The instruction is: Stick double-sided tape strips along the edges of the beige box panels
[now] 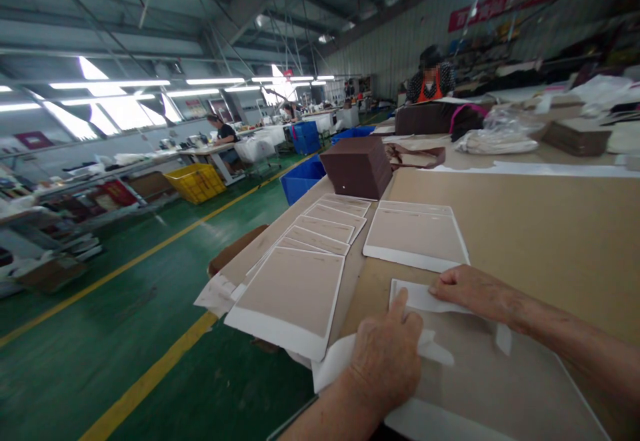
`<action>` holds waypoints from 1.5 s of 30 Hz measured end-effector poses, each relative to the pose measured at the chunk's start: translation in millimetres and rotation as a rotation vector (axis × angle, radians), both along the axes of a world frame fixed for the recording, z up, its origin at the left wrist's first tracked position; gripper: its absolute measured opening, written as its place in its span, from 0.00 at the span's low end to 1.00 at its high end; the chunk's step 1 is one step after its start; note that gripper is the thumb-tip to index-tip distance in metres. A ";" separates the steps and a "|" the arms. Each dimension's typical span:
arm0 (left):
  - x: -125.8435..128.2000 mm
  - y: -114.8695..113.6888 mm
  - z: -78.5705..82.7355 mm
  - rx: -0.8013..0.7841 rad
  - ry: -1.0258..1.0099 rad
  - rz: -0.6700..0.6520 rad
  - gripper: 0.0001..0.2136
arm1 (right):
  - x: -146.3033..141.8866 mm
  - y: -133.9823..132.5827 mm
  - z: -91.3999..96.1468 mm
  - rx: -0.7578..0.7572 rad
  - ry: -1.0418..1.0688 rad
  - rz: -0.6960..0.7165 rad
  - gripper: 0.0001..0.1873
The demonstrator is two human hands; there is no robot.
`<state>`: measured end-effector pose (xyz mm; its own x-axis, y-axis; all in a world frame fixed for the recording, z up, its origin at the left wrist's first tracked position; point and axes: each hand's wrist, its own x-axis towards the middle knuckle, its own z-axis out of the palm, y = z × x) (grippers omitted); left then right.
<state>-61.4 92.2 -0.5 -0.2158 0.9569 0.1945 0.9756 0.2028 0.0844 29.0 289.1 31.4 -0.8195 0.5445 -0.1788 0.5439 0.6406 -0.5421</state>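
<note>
A tan sheet with white borders (500, 387) lies on the table in front of me. My left hand (385, 354) rests on its near left part, fingers curled on the white edge and thumb pointing forward. My right hand (475, 291) is closed, knuckles down, on the folded white flap (417, 297) at the sheet's far end. To the left, several similar tan sheets (293, 291) lie overlapping in a row along the table's edge. One more tan sheet (415, 234) lies just beyond my hands.
A stack of dark brown sheets (357, 167) stands further back on the brown table (540, 227). Blue bins (300, 181) and a yellow crate (197, 182) sit on the green floor at left. A person in an orange apron (431, 84) works at the far end, and another person (223, 134) sits far left.
</note>
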 end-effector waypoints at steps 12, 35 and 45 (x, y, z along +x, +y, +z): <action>-0.8 3.0 11.0 -0.117 -0.006 0.027 0.13 | 32.2 31.6 13.1 -0.308 0.120 0.081 0.23; -2.8 7.9 11.5 -0.204 0.077 0.036 0.15 | 96.3 40.7 -34.8 0.011 0.210 -0.284 0.12; -2.8 6.8 12.7 -0.186 0.053 0.025 0.15 | 96.5 36.3 -31.1 0.149 0.164 -0.268 0.08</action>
<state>-64.2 98.9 12.2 -0.2341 0.9719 0.0265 0.9721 0.2344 -0.0082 125.5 325.4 0.3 -0.6550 0.7545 0.0410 0.6171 0.5655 -0.5472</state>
